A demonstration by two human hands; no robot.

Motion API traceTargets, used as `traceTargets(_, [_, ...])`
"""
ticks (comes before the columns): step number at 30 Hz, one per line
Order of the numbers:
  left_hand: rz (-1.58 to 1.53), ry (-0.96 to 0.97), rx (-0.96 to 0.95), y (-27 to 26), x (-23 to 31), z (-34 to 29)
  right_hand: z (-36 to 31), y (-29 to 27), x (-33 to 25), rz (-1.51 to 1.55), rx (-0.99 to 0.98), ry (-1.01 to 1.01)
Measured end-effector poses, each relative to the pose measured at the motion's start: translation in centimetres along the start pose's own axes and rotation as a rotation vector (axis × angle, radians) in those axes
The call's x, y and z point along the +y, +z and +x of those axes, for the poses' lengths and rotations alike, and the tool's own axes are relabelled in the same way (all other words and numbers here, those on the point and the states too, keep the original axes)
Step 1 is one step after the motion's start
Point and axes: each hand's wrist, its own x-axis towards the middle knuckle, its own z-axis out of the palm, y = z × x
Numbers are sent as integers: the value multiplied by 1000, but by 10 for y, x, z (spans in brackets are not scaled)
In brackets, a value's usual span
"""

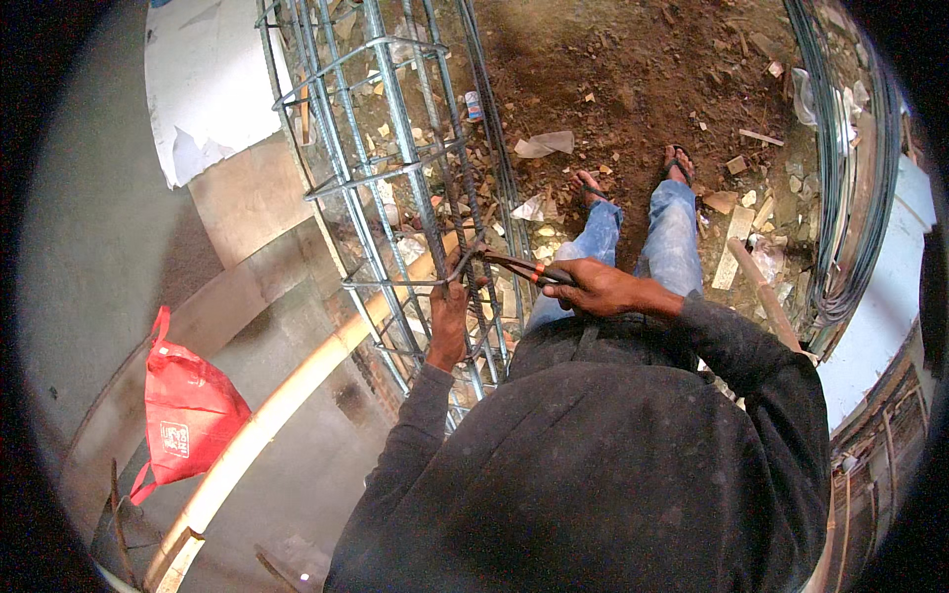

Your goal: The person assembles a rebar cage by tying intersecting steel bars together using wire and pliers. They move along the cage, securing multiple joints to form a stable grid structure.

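Note:
A long steel rebar cage, made of lengthwise bars tied with square stirrups, runs from the top of the view down to my left side. My left hand is closed around a bar of this cage, just under a stirrup; its fingertips are partly hidden. In my right hand is a pair of pincers with dark handles and orange bands. The jaws of the pincers meet the cage at a stirrup corner, slightly above and right of my left hand. Any tie wire there is too small to make out.
A bamboo pole slants beneath the cage. A red bag hangs at left, near a grey wall and a white sheet. Rubble litters the dirt ground by my feet. Bundled steel rods stand at right.

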Motion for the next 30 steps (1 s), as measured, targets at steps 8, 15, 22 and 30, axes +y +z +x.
traceTargets(8, [25, -58, 39, -2, -3, -1, 10, 27, 20, 940, -399, 145])
traceTargets(15, [133, -106, 20, -11, -11, -4, 5, 13, 20, 519, -430, 88])
traceTargets(22, [193, -53, 132, -6, -11, -3, -4, -18, 39, 41, 49, 96])
traceTargets(30, [247, -147, 269, 7, -1, -8, -13, -51, 50, 122, 203, 215])
